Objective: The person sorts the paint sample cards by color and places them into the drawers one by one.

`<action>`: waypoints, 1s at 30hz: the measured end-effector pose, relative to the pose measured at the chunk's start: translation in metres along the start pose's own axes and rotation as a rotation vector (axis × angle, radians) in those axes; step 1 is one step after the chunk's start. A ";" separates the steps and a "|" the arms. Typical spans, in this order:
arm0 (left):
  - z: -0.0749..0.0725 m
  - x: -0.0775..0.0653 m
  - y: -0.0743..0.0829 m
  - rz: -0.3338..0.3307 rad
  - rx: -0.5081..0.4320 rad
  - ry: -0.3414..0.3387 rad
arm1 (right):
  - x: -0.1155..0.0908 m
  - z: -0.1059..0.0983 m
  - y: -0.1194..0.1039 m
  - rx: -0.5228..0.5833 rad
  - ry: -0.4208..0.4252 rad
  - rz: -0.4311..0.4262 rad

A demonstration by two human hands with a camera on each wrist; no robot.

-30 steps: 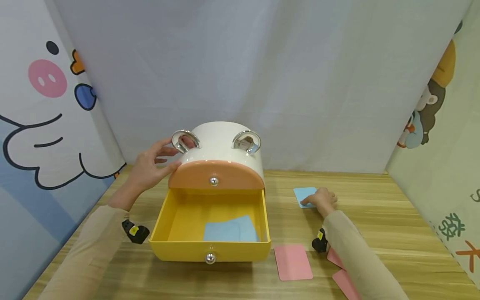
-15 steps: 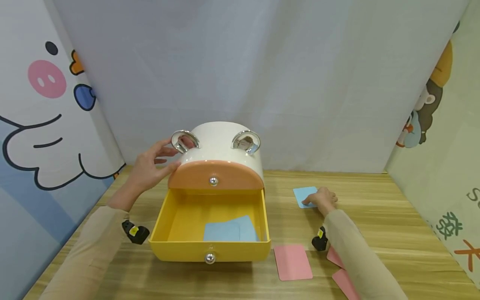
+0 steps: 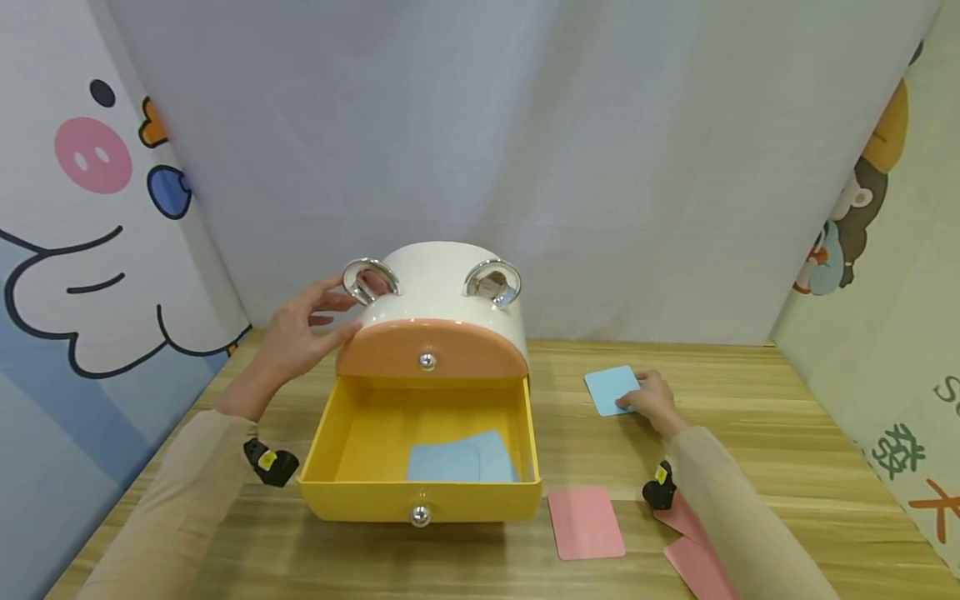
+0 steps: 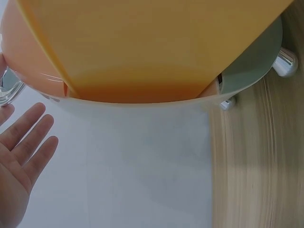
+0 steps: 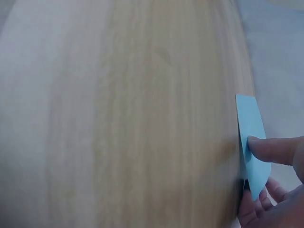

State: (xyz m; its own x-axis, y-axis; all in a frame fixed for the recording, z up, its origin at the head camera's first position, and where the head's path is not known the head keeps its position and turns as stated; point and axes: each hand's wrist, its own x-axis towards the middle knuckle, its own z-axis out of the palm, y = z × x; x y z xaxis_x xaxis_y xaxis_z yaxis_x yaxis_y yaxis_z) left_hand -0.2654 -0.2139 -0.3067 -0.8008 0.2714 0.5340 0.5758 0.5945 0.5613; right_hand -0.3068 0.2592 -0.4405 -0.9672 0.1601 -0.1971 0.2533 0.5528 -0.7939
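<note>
A light blue card [image 3: 609, 388] is pinched at its right edge between the thumb and fingers of my right hand [image 3: 654, 402]; in the right wrist view the thumb lies on the blue card [image 5: 251, 121], which tilts up from the wooden table. My left hand [image 3: 300, 337], fingers mostly straight and spread, rests its thumb against the left side of a white desktop drawer box [image 3: 438, 287]. The box's yellow lower drawer [image 3: 352, 502] is pulled out, with blue cards [image 3: 446, 463] lying in it. Its orange upper drawer [image 3: 390, 354] is closed.
A pink card [image 3: 587, 525] lies right of the yellow drawer. More pink cards [image 3: 693, 562] lie partly under the right sleeve [image 3: 738, 500]. Two shiny ring-shaped ears [image 3: 492, 283] stand on the box. A grey curtain [image 3: 637, 208] hangs behind the table.
My right hand has shifted slightly right and now pinches the blue card's edge, with more of the card showing. The left hand and the drawer box stay where they were.
</note>
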 end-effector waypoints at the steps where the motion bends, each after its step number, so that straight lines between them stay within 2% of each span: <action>1: 0.000 0.000 0.000 0.001 0.001 0.000 | 0.001 -0.001 0.001 0.008 -0.003 -0.011; 6: -0.001 0.001 0.001 0.001 0.003 -0.002 | 0.001 -0.005 0.005 0.073 -0.017 -0.056; 9: -0.001 0.001 0.000 -0.001 0.007 -0.002 | -0.001 -0.010 0.006 0.115 -0.037 -0.054; 18: -0.001 0.001 -0.001 0.005 0.011 0.000 | -0.009 -0.031 0.005 0.173 -0.184 -0.068; 25: -0.001 0.001 0.000 0.008 0.011 0.004 | -0.019 -0.042 -0.006 0.222 -0.284 -0.119; 30: -0.001 0.001 0.000 0.008 0.009 0.001 | -0.030 -0.049 -0.020 0.225 -0.314 -0.185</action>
State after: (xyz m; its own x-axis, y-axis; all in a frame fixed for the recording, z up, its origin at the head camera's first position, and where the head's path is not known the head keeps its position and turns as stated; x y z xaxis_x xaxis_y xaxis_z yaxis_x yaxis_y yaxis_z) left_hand -0.2659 -0.2145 -0.3059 -0.7961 0.2754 0.5389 0.5806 0.5990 0.5514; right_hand -0.2819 0.2836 -0.3903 -0.9634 -0.2011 -0.1773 0.0980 0.3515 -0.9311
